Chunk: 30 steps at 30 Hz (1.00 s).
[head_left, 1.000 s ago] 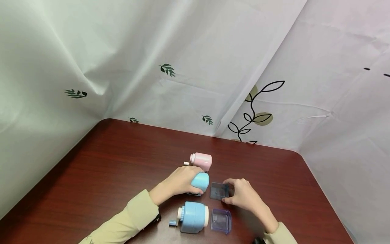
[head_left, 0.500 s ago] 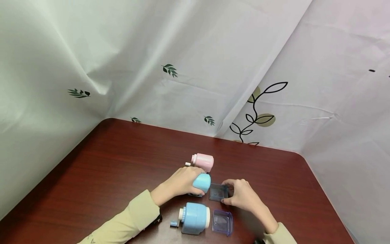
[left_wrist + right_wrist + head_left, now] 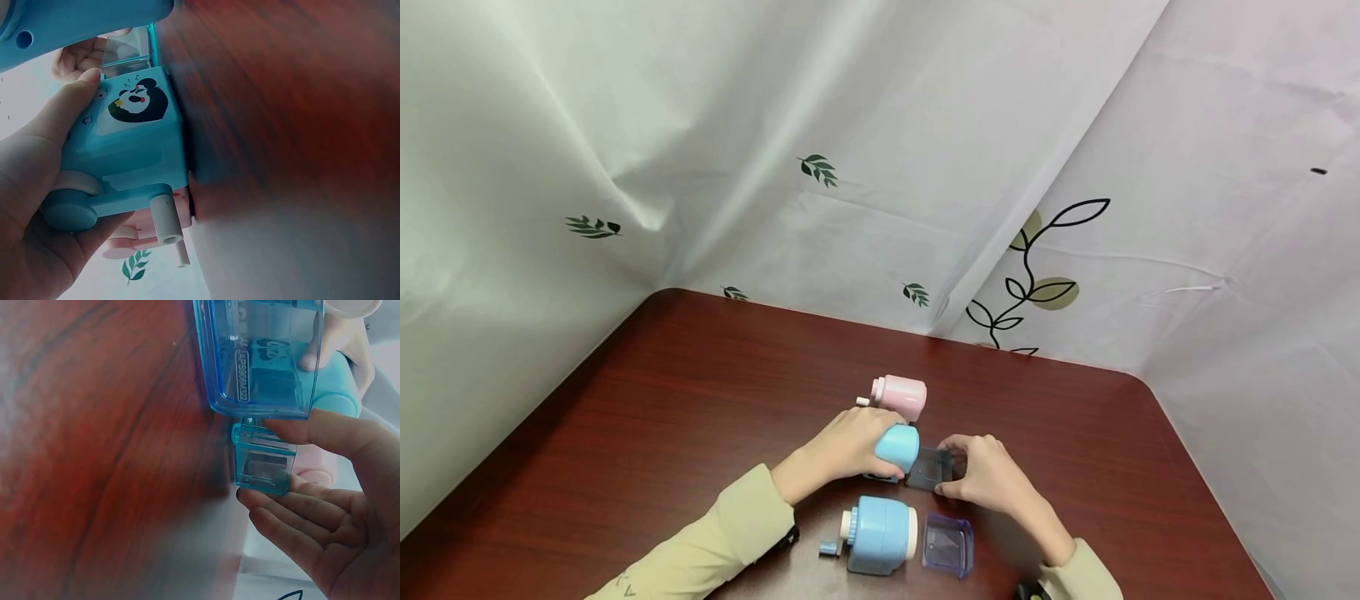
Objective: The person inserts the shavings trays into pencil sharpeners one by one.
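My left hand [image 3: 842,446] grips a light-blue hand-crank pencil sharpener [image 3: 898,448] from above on the table. A panda picture marks the side of this sharpener [image 3: 137,150] in the left wrist view, where its crank also shows. My right hand [image 3: 992,477] pinches a clear shavings drawer [image 3: 928,469] between thumb and fingers, right beside the sharpener's right end. In the right wrist view the drawer [image 3: 265,467] lies in line with the sharpener; whether its edge has entered the body I cannot tell.
A pink crank sharpener [image 3: 904,397] stands just behind the held one. Nearer me are a larger blue sharpener [image 3: 880,535] and its separate purple-tinted drawer [image 3: 947,546]. White patterned cloth [image 3: 760,167] hangs behind the dark red table [image 3: 737,358].
My right hand has slid the clear drawer left, closer to the light-blue sharpener. My left hand keeps its grip in place; the view has shifted slightly.
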{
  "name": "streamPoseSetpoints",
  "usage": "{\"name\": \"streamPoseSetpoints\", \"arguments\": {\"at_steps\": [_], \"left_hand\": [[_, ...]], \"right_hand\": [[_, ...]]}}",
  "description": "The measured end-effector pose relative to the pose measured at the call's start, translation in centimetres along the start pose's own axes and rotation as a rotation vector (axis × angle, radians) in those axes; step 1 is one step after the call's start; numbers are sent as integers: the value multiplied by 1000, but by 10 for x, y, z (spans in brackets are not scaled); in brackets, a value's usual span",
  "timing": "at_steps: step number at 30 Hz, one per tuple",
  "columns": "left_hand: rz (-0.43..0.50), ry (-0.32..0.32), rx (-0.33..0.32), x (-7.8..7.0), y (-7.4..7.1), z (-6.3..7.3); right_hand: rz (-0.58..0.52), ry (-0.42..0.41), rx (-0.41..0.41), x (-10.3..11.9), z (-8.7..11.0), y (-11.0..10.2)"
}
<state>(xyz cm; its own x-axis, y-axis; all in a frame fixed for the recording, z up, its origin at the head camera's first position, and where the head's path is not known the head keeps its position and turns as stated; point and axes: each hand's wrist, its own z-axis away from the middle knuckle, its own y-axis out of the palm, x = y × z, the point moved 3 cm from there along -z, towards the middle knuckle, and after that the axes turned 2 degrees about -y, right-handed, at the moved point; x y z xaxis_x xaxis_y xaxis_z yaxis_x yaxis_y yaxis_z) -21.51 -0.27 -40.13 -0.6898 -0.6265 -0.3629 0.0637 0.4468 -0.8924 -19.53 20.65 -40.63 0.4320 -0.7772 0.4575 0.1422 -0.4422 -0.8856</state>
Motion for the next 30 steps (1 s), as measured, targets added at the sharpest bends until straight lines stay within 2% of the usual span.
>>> {"name": "streamPoseSetpoints", "arguments": {"at_steps": [19, 30], "left_hand": [[0, -2, -3, 0, 0, 0], [5, 4, 10, -1, -1, -1]], "right_hand": [[3, 4, 15, 1, -4, 3], [-55, -9, 2, 2, -11, 8]]}}
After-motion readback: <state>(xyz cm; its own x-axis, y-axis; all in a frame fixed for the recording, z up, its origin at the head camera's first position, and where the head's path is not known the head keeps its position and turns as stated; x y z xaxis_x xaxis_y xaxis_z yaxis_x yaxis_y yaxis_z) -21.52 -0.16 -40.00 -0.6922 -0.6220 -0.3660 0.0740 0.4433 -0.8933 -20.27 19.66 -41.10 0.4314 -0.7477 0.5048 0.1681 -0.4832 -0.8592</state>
